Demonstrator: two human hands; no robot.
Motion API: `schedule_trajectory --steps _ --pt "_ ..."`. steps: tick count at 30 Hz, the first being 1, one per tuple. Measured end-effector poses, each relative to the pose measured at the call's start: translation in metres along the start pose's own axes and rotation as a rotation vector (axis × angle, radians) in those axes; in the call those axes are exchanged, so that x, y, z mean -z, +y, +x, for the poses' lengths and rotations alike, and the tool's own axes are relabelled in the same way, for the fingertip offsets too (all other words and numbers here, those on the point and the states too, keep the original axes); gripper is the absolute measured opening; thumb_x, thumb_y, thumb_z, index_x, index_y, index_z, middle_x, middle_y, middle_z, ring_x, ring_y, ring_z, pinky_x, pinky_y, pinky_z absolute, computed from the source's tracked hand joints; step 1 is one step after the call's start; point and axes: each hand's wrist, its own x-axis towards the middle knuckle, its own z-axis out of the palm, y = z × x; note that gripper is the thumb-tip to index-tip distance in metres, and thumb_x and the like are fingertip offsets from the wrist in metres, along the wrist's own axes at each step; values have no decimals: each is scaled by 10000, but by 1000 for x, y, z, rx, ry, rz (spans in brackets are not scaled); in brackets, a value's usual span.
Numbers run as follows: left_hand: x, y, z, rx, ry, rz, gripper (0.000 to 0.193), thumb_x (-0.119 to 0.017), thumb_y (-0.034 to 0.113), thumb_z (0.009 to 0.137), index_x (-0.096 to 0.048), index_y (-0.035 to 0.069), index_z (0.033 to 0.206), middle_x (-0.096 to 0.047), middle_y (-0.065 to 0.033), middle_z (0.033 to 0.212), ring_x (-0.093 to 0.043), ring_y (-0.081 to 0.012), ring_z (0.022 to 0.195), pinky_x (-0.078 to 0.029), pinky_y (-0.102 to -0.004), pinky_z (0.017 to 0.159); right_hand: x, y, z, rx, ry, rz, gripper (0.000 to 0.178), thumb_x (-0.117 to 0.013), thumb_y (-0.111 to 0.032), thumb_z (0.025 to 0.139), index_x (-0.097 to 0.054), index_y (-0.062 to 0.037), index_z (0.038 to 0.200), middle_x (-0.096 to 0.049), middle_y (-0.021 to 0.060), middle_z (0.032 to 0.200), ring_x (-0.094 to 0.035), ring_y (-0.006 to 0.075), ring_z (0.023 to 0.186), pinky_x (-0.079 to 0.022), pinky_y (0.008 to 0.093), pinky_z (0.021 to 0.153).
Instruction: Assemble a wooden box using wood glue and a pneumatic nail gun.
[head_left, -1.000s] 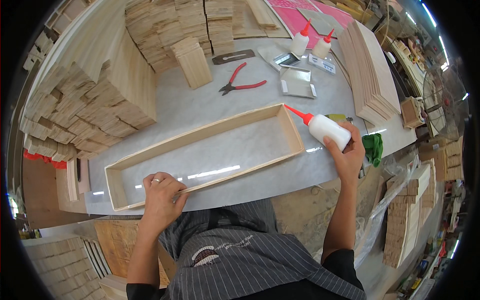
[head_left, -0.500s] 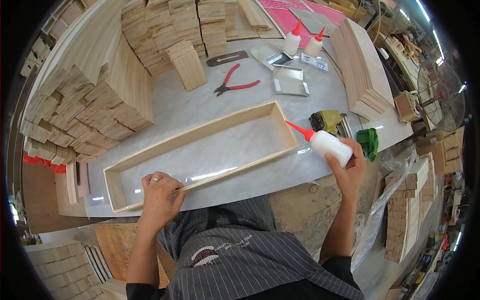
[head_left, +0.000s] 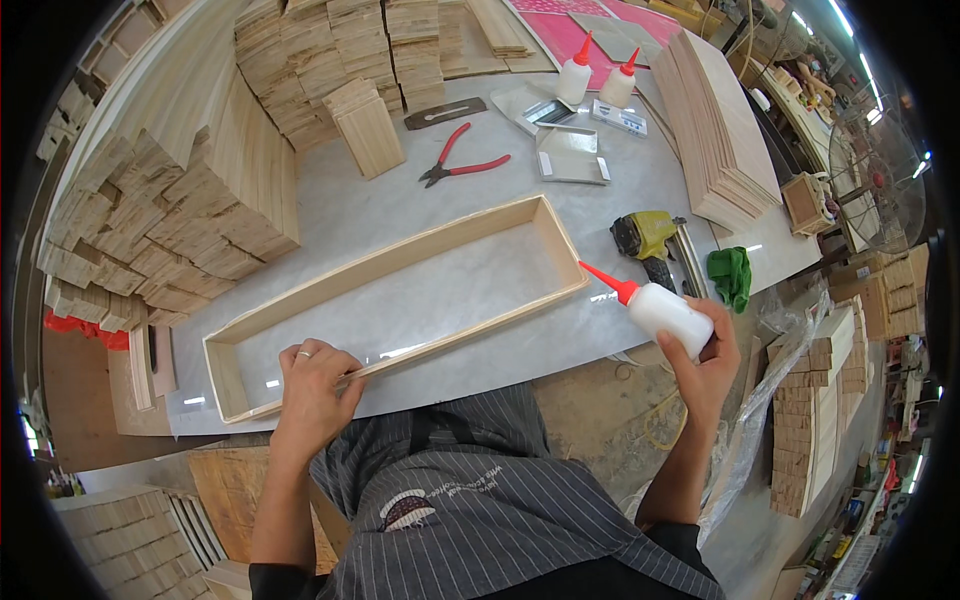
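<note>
A long, shallow wooden frame (head_left: 400,258) lies slantwise on the grey tabletop, which shows through its inside. My left hand (head_left: 318,390) pinches its near side, toward the left end. In my right hand (head_left: 703,350) is a white glue bottle (head_left: 668,318) with a red pointed nozzle, held tilted. The nozzle tip is at the top edge of the frame's right end, near the front corner; whether glue is coming out is too small to tell. Just beyond the bottle lies a yellow-green and black nail gun (head_left: 645,236).
Red-handled pliers (head_left: 462,160), a flat metal blade (head_left: 445,113) and two more glue bottles (head_left: 574,78) lie or stand behind the frame. Stacked wooden boards (head_left: 190,190) fill the left; thin panels (head_left: 712,135) are piled at right. A green cloth (head_left: 730,277) sits by the right edge.
My right hand and the glue bottle have moved slightly right and nearer, the nozzle tip following the frame's right end toward its front corner. The left hand keeps its hold; the view has shifted a little.
</note>
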Motion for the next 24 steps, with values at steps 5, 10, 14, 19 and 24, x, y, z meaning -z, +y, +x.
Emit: schedule_trajectory --steps 5,10,14,19,24 --pt "1 2 -1 8 -19 4 112 -769 98 775 -692 75 852 -682 -68 857 -608 -288 964 -365 -452 979 11 -8 -12 -47 -2 -7 521 -846 17 765 -614 -31 1229 -649 91 1200 -637 178 1079 -528 314 917" --pt "2 -1 -2 6 -4 4 102 -766 108 779 -693 77 843 -683 -68 851 -613 -289 963 -364 -458 986 27 -2 -12 -56 -26 36 497 -820 -34 790 -601 -31 1236 -651 95 1191 -650 190 1035 -538 337 908" --pt "5 -14 0 25 29 52 105 -781 104 754 -703 71 816 -679 -76 828 -618 -282 956 -366 -453 992 13 15 16 -214 83 869 482 -708 -291 910 -575 -5 1275 -673 160 1155 -679 303 1039 -576 434 892" --pt "19 -42 -23 82 62 135 108 -770 136 766 -703 98 841 -697 -62 851 -617 -294 993 -356 -516 1010 -56 39 86 -472 -318 1270 619 -523 -517 1038 -545 18 1348 -680 233 1141 -704 410 940 -561 603 915" --pt "24 -40 -29 88 45 132 196 -771 190 797 -711 113 967 -712 -71 982 -593 -312 1095 -334 -541 1043 -119 35 135 -362 -441 996 577 -748 -240 944 -495 15 1396 -644 126 1246 -642 282 1160 -541 471 1017"
